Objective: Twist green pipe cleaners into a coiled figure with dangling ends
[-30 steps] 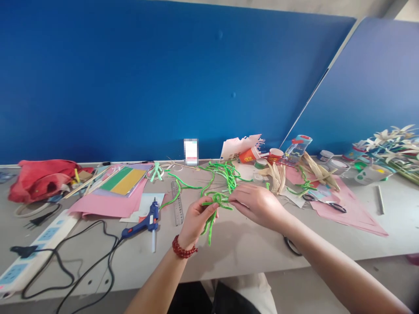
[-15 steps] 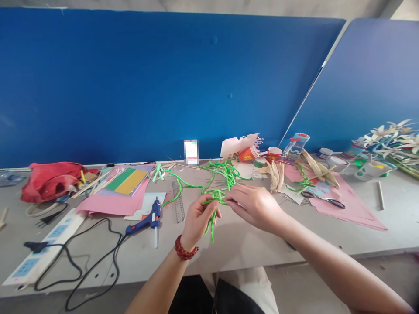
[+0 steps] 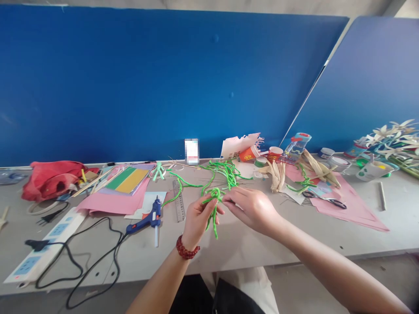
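A small knotted figure of bright green cord (image 3: 215,193) is pinched between the thumb and fingers of my left hand (image 3: 197,216). Its looped top sticks up above the thumb, and two loose ends hang below. My right hand (image 3: 253,208) is closed at the figure's right side, fingertips pressed together; they seem to grip a strand of it, largely hidden by the fingers. Just behind lies a tangled heap of the same green cord (image 3: 225,171). A curved green strand (image 3: 178,190) crosses a clear ruler (image 3: 179,205) left of my hands.
To the left lie a blue glue gun (image 3: 145,221), its looping black cable, a white power strip (image 3: 54,244), coloured sheets (image 3: 131,183) and red cloth (image 3: 54,179). Paper cups (image 3: 250,153), dried husks (image 3: 277,175), scissors (image 3: 327,200) and pink paper (image 3: 360,211) are on the right. A blue partition (image 3: 147,87) stands behind.
The green figure has turned slightly and its hanging ends have shifted a little right. My right fingertips have come slightly closer to the left hand. Other things stay put.
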`<state>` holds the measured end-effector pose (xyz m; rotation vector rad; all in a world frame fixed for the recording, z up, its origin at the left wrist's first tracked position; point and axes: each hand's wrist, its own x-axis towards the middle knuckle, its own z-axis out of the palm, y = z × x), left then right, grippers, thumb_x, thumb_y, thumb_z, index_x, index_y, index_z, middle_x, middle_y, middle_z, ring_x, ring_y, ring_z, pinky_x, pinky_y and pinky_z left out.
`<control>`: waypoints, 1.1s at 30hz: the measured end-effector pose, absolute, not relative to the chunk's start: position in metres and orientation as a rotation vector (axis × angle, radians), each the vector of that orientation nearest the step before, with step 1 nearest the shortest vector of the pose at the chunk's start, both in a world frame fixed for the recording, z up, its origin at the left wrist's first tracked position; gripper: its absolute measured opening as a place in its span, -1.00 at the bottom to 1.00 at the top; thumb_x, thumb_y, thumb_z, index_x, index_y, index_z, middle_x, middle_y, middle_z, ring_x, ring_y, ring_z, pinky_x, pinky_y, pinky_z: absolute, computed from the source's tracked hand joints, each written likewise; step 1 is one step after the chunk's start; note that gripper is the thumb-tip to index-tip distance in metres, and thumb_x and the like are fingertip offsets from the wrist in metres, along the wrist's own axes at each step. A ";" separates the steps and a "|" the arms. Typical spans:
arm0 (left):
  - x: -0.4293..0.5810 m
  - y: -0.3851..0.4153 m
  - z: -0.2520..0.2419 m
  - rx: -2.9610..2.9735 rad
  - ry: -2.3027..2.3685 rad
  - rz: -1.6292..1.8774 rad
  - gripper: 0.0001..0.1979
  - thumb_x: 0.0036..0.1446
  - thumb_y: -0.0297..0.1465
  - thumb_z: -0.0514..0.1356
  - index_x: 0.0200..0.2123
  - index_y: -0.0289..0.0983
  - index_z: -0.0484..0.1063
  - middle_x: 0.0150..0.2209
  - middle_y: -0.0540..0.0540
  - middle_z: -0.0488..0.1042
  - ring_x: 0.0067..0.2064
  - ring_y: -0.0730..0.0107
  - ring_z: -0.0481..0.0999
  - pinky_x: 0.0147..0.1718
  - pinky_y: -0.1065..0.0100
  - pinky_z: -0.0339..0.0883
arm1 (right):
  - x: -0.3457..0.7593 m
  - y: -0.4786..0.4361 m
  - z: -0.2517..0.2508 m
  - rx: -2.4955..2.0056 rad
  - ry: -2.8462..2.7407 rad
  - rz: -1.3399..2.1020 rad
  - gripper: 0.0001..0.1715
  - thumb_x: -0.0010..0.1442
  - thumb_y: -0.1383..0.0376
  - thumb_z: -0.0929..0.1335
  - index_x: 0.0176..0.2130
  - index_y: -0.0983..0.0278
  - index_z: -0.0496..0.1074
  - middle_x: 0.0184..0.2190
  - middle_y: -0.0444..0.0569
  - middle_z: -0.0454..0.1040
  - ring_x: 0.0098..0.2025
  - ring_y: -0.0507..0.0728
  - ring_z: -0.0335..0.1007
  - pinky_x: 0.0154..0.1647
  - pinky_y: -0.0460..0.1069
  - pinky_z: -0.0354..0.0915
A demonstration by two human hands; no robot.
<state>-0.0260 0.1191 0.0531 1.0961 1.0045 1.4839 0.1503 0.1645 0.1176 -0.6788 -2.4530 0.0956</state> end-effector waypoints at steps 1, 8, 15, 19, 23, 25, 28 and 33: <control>-0.026 0.119 0.053 1.109 1.011 1.485 -0.71 0.20 -0.17 0.25 -0.27 -0.32 0.49 -0.49 -0.06 0.56 -0.61 0.50 0.43 -0.58 0.44 0.31 | 0.150 0.165 0.118 -0.682 -2.460 0.099 -0.72 0.40 0.30 0.21 -0.23 0.27 0.48 -0.39 -0.05 0.53 -0.37 0.08 0.47 -0.41 -0.07 0.19; -0.029 0.122 0.047 1.213 1.029 1.476 -0.74 0.23 -0.20 0.23 -0.30 -0.30 0.48 -0.48 -0.05 0.56 -0.59 0.49 0.46 -0.55 0.43 0.34 | 0.149 0.169 0.119 -0.681 -2.479 0.100 -0.73 0.41 0.30 0.21 -0.23 0.27 0.47 -0.35 -0.04 0.55 -0.33 0.08 0.48 -0.40 -0.07 0.19; -0.031 0.119 0.048 1.402 1.201 1.398 -0.78 0.28 -0.28 0.15 -0.36 -0.29 0.42 -0.43 -0.03 0.53 -0.54 0.50 0.48 -0.50 0.44 0.35 | 0.151 0.172 0.124 -0.662 -2.604 -0.086 -0.72 0.41 0.32 0.21 -0.27 0.30 0.46 -0.37 -0.05 0.51 -0.39 0.07 0.41 -0.46 -0.07 0.11; -0.033 0.119 0.052 1.507 1.263 1.304 -0.76 0.30 -0.30 0.11 -0.39 -0.28 0.40 -0.47 0.00 0.47 -0.55 0.51 0.45 -0.50 0.45 0.33 | 0.152 0.175 0.135 -0.576 -2.778 -0.280 -0.78 0.34 0.42 0.26 -0.33 0.30 0.44 -0.41 -0.07 0.47 -0.44 0.05 0.32 -0.51 -0.05 -0.01; -0.035 0.120 0.059 1.571 1.281 1.195 -0.79 0.29 -0.31 0.09 -0.37 -0.26 0.39 -0.49 0.01 0.48 -0.56 0.50 0.45 -0.51 0.47 0.30 | 0.151 0.177 0.153 -0.412 -2.844 -0.460 -0.79 0.27 0.52 0.28 -0.34 0.32 0.43 -0.45 -0.07 0.44 -0.42 0.08 0.28 -0.50 -0.03 -0.06; -0.035 0.119 0.064 1.585 1.277 1.134 -0.78 0.28 -0.32 0.09 -0.41 -0.25 0.37 -0.51 0.02 0.48 -0.57 0.50 0.43 -0.53 0.48 0.28 | 0.147 0.178 0.161 -0.282 -2.838 -0.509 -0.76 0.28 0.53 0.26 -0.36 0.33 0.43 -0.47 -0.06 0.43 -0.40 0.08 0.27 -0.49 -0.03 -0.06; -0.034 0.116 0.072 1.604 1.283 1.033 -0.76 0.26 -0.35 0.08 -0.47 -0.25 0.36 -0.54 0.03 0.47 -0.60 0.51 0.40 -0.59 0.50 0.22 | 0.139 0.182 0.168 -0.096 -2.857 -0.526 -0.73 0.32 0.51 0.24 -0.36 0.32 0.44 -0.47 -0.06 0.43 -0.39 0.08 0.26 -0.47 -0.02 -0.05; -0.036 0.110 0.082 1.703 1.282 0.916 -0.74 0.24 -0.37 0.09 -0.49 -0.26 0.44 -0.59 0.04 0.43 -0.61 0.51 0.35 -0.57 0.50 0.20 | 0.131 0.189 0.176 -0.046 -3.004 -0.321 -0.80 0.31 0.47 0.29 -0.30 0.29 0.48 -0.40 -0.07 0.47 -0.37 0.08 0.26 -0.48 -0.03 -0.07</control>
